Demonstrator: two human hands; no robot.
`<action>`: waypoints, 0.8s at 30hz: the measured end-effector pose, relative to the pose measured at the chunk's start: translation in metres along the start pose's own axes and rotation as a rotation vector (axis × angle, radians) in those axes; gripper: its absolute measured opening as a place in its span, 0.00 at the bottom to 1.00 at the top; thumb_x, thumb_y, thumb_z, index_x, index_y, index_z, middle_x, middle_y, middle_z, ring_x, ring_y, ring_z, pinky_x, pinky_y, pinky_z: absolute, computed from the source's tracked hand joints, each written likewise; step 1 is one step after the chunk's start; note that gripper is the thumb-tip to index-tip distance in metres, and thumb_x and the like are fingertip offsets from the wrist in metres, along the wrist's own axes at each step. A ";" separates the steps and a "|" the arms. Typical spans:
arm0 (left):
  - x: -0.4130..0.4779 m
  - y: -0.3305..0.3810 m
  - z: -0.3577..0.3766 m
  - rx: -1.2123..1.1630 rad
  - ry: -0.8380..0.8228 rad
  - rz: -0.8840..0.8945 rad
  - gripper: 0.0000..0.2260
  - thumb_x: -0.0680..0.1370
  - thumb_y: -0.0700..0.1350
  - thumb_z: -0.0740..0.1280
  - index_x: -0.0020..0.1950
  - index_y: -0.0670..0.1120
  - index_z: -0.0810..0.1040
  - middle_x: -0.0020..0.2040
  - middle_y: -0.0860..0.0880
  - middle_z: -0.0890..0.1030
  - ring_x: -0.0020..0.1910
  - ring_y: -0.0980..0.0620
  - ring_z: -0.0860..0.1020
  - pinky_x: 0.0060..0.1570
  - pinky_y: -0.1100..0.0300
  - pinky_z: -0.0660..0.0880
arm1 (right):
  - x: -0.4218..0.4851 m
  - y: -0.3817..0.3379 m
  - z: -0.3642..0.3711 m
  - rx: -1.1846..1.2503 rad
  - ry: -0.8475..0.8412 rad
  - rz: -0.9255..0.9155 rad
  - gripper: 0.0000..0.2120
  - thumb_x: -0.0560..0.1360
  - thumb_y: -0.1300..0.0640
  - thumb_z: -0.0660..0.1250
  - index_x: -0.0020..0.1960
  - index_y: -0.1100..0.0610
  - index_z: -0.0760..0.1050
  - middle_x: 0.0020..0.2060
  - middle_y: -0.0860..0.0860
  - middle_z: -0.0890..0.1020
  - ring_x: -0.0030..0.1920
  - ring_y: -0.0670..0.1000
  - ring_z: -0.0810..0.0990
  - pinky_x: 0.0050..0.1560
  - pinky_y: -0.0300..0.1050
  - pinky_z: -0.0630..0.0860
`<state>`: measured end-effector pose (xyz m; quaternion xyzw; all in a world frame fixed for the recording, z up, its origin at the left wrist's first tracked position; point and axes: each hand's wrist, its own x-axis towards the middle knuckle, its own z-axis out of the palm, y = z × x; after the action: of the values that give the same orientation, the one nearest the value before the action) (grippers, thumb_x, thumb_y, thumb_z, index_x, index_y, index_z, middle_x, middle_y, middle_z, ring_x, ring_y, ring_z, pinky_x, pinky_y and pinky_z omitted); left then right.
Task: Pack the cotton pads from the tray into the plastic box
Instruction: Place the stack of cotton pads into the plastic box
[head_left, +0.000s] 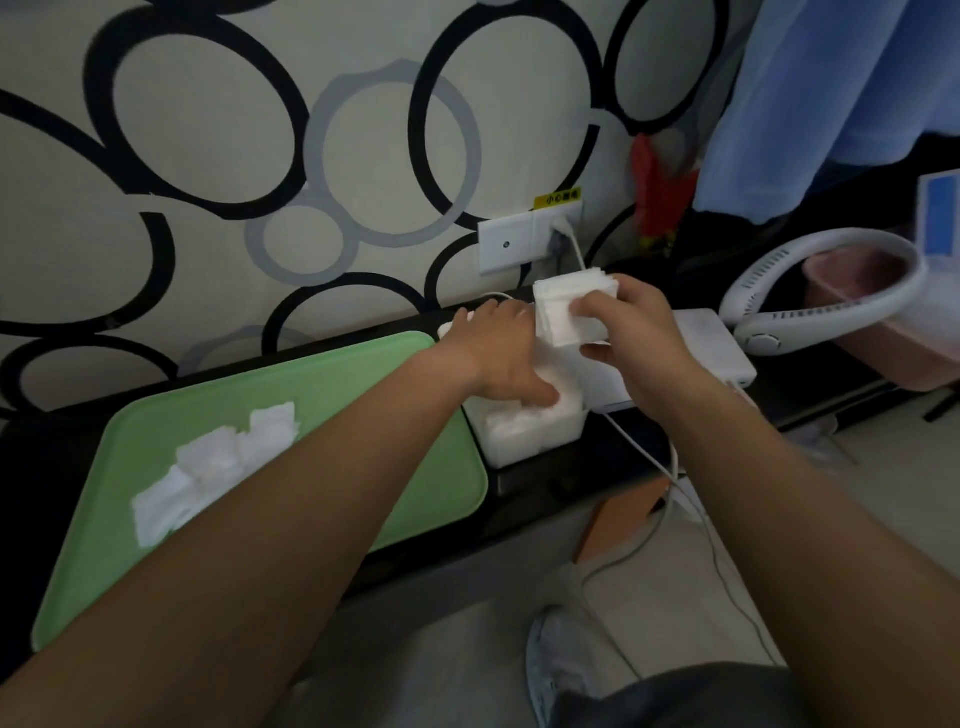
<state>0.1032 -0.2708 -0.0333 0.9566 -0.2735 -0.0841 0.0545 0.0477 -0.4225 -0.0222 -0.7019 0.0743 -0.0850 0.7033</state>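
A green tray (363, 374) lies on the dark shelf with a loose pile of white cotton pads (208, 467) at its left. Right of the tray stands the clear plastic box (524, 439), holding white pads. My left hand (498, 358) reaches into the box, thumb pressing on the pads inside. My right hand (634, 332) grips a thick stack of cotton pads (566, 306) just above the far end of the box. The box's far part is hidden behind both hands.
A white flat device (711, 348) with cables sits right of the box. A white neck fan (831, 291) rests on a pink tub (883, 322) at far right. A wall socket (530, 239) with a plug is behind. Cables hang off the shelf's front edge.
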 end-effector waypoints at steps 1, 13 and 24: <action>0.002 0.001 -0.001 0.013 -0.038 0.005 0.51 0.59 0.72 0.69 0.77 0.52 0.60 0.74 0.48 0.65 0.73 0.42 0.62 0.70 0.38 0.59 | 0.000 0.000 0.000 -0.013 0.003 -0.004 0.07 0.74 0.62 0.65 0.48 0.51 0.79 0.43 0.46 0.83 0.48 0.48 0.81 0.44 0.45 0.76; 0.009 0.022 -0.021 0.126 -0.274 -0.190 0.62 0.64 0.70 0.74 0.80 0.48 0.36 0.79 0.40 0.33 0.76 0.35 0.31 0.74 0.34 0.38 | 0.001 -0.013 -0.022 -0.272 -0.225 -0.151 0.09 0.64 0.59 0.65 0.43 0.53 0.78 0.37 0.49 0.79 0.43 0.49 0.79 0.49 0.52 0.77; 0.033 -0.009 -0.006 0.090 -0.032 -0.107 0.33 0.69 0.61 0.73 0.66 0.45 0.67 0.62 0.43 0.76 0.57 0.41 0.76 0.55 0.46 0.76 | 0.001 0.000 -0.027 -0.560 -0.438 -0.191 0.11 0.71 0.69 0.69 0.48 0.56 0.79 0.42 0.52 0.82 0.44 0.48 0.80 0.47 0.45 0.75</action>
<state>0.1363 -0.2799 -0.0331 0.9700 -0.2261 -0.0896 0.0027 0.0426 -0.4487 -0.0218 -0.8725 -0.1234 0.0257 0.4721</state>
